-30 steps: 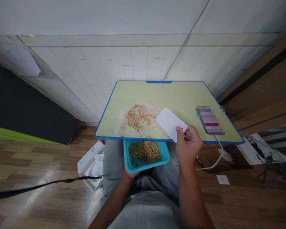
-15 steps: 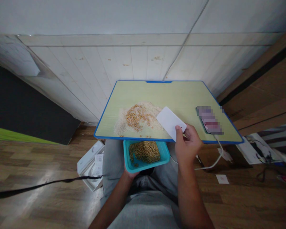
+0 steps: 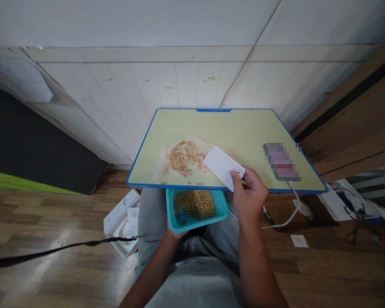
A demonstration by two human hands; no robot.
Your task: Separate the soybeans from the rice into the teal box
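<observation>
My right hand (image 3: 250, 193) pinches a flat white card (image 3: 223, 166) by its near right corner, thumb on top. The card's far left end touches or hovers over the right side of a pile of white rice-like grains (image 3: 163, 164) on the table; I cannot tell which. Yellow-brown beans (image 3: 182, 155), soybeans by their look, lie spread over the grains. Below the table's front edge, my left hand (image 3: 177, 233) supports a turquoise plastic basin (image 3: 223, 209) from beneath, its fingers mostly hidden. More of the round beans (image 3: 197, 204) fill part of the basin.
The low table (image 3: 244, 124) has a pale green top and blue rim. A phone (image 3: 282, 162), blurred out, lies at its right with a white cable (image 3: 297, 209). An opened white box (image 3: 123, 214) sits on the floor at left. Cardboard (image 3: 356, 128) stands at right.
My right hand has moved the white card a little to the left and slightly down, over the edge of the pile. My left hand and the basin stay where they were.
</observation>
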